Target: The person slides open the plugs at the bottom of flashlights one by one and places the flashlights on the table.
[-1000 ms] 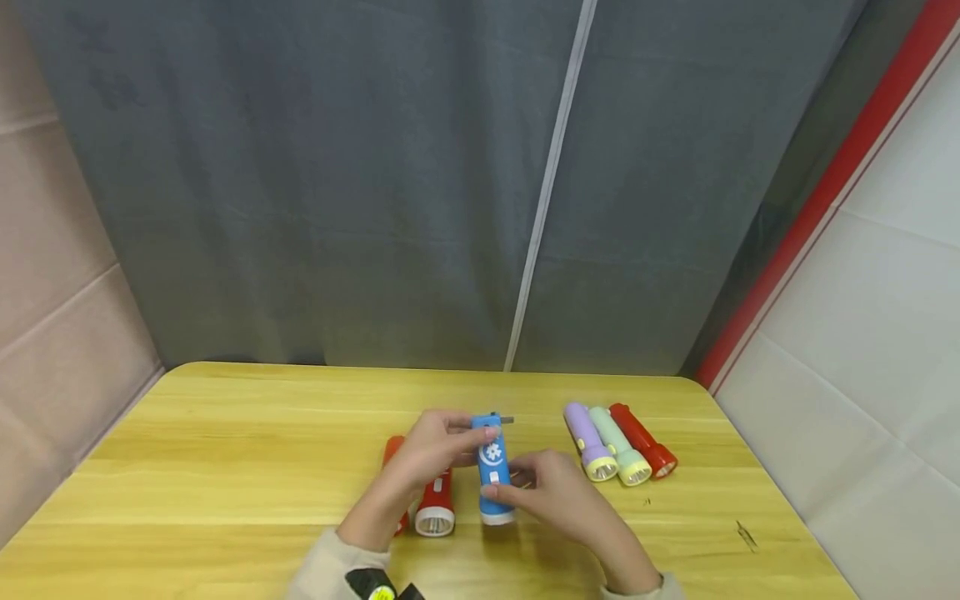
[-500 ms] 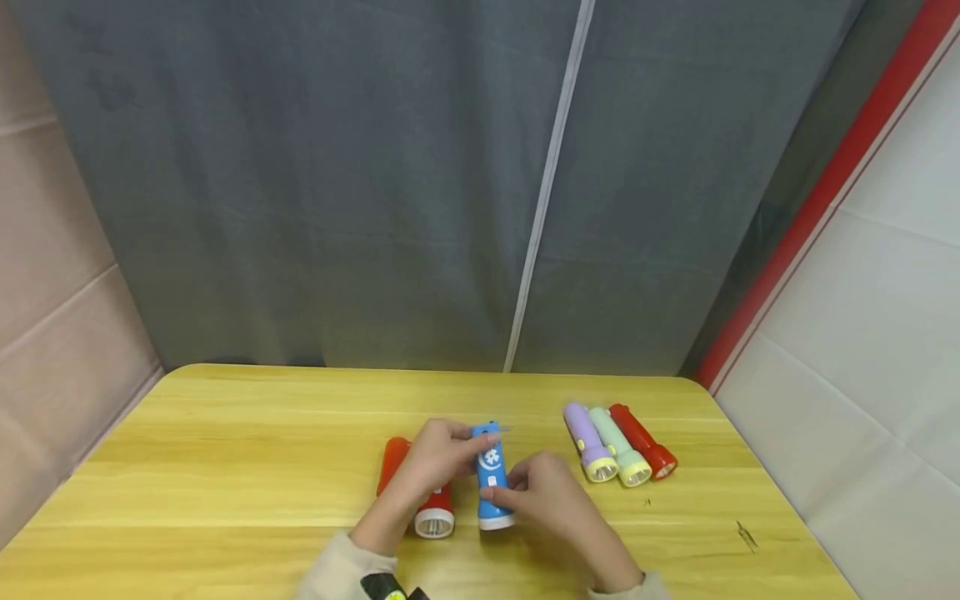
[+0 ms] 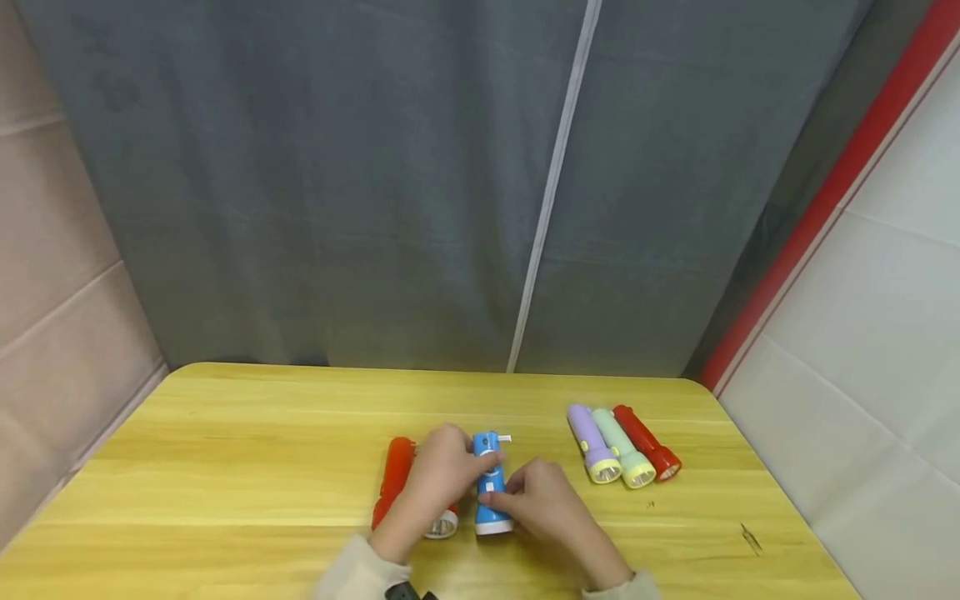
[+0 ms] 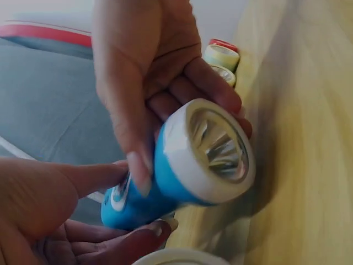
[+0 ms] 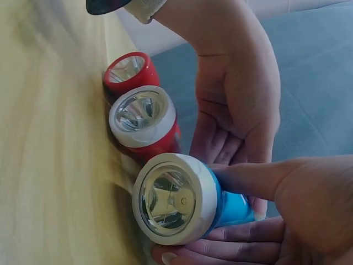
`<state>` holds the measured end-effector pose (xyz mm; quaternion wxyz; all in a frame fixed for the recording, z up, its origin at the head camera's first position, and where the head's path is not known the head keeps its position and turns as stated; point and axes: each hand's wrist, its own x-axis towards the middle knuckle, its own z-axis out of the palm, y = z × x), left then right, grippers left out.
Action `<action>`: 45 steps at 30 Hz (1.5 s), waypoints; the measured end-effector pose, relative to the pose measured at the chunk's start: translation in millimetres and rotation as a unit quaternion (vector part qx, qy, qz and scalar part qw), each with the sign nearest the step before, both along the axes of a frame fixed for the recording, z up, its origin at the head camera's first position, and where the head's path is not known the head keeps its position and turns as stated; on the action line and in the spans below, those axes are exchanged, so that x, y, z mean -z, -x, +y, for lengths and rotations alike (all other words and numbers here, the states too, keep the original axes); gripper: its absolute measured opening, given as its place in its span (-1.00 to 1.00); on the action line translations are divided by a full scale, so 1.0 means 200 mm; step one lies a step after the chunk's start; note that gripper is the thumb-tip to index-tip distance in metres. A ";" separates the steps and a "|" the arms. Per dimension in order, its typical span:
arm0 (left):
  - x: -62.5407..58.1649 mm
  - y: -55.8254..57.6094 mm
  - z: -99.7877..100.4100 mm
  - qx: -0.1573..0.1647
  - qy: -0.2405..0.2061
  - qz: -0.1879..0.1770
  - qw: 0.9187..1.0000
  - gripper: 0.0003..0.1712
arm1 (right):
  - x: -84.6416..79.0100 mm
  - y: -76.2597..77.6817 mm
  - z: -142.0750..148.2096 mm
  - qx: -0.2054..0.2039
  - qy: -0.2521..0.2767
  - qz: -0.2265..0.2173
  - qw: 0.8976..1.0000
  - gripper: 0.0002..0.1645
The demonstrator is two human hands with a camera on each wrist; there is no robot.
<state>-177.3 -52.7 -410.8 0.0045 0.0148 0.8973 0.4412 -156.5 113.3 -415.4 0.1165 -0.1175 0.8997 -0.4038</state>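
A blue flashlight (image 3: pixel 492 512) with a white rim lies between my two hands, lens end toward me. My left hand (image 3: pixel 438 471) grips its tail half, thumb across the top. Near the head, my right hand (image 3: pixel 551 502) pinches the barrel with thumb and fingers. A small pale tab (image 3: pixel 506 437) sticks out sideways at the tail. Whether the flashlight touches the table I cannot tell. Close to its left side lies a red flashlight with a white rim (image 3: pixel 443 526), mostly hidden by my left hand; an orange-red flashlight (image 3: pixel 394 475) lies beyond it, partly behind my forearm.
On the right of the wooden table (image 3: pixel 262 450), a purple flashlight (image 3: pixel 588 435), a mint-green flashlight (image 3: pixel 621 442) and a red flashlight (image 3: pixel 643 439) lie side by side. A grey curtain (image 3: pixel 360 208) hangs behind the table. A dark mark (image 3: pixel 750 539) shows at the right.
Both hands and the blue flashlight have shifted slightly toward me. My left hand has turned, covering more of the white-rimmed red flashlight and uncovering the orange-red one. The tab now looks paler.
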 end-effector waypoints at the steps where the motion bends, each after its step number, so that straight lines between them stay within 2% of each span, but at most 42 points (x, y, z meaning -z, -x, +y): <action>1: 0.00 -0.01 0.01 -0.002 0.008 -0.001 1.000 -0.50 | 0.00 0.00 0.00 0.002 0.000 -0.001 1.000 -0.55; 7: 0.00 -0.03 0.08 -0.016 0.061 0.027 0.998 -0.59 | 0.03 0.00 0.00 -0.002 -0.003 0.017 1.000 -0.55; 11: 0.01 -0.03 0.09 -0.025 0.092 0.041 0.995 -0.65 | 0.03 0.00 -0.01 -0.006 -0.009 0.031 0.999 -0.53; 23: 0.03 0.01 0.08 -0.014 0.087 0.015 0.996 -0.66 | 0.07 0.01 -0.03 0.027 -0.017 0.046 0.998 -0.36; 36: 0.03 0.02 0.11 -0.027 0.146 0.017 0.989 -0.62 | 0.05 -0.01 -0.05 0.016 -0.035 0.060 0.997 -0.42; 45: 0.02 0.01 0.11 -0.027 0.168 0.013 0.985 -0.61 | 0.07 -0.01 -0.06 0.008 -0.048 0.068 0.996 -0.41</action>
